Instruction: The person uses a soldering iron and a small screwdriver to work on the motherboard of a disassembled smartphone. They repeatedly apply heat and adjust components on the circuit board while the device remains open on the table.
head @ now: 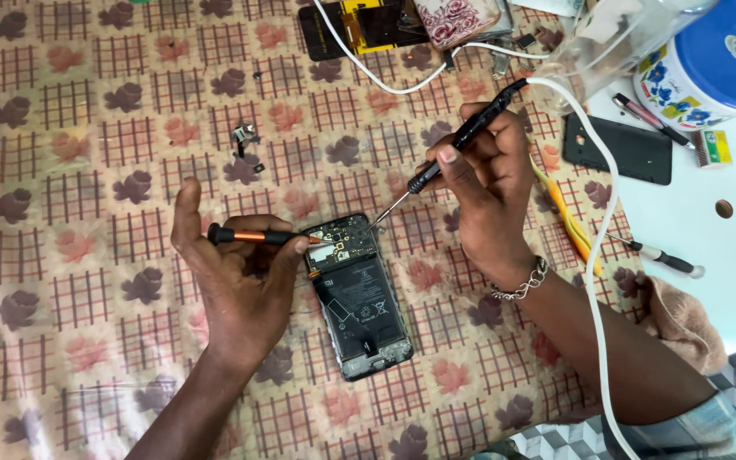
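Bright, even light; soft shadows

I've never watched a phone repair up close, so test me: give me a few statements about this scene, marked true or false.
1. The opened phone lies with its back cover off. True.
2. The left hand holds an orange-handled tool. True.
3. The right hand is empty. False: it holds a black screwdriver, tip at the phone's top.
4. The tablecloth is plain white. False: it has a flower and grid pattern.
5. A blue-lidded container stands at the upper right. True.
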